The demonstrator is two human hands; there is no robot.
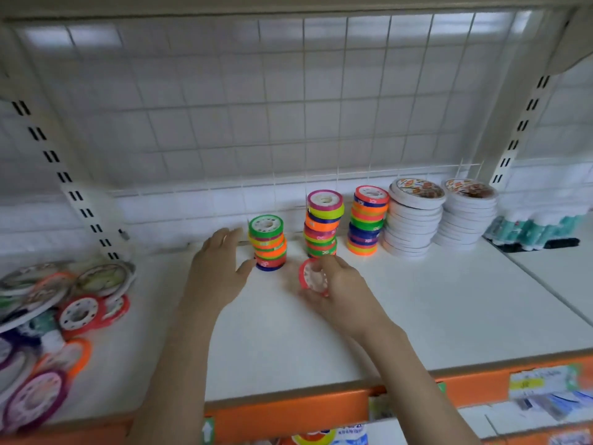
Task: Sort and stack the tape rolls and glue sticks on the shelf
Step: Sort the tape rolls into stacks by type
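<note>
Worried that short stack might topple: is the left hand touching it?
Cannot tell. In the head view the left hand lies open beside the shortest coloured stack, thumb near its base, but blur hides any contact.

No text can be read with any certainty. The coloured tape rolls [321,234] carry small white marks on their sides, too blurred to make out. The white tape stacks [414,220] have printed orange and red top labels [418,188], their wording illegible. Price tags [542,385] on the orange shelf edge [288,409] are smeared by motion. A green tag [208,430] there shows a white upward arrow.
</note>
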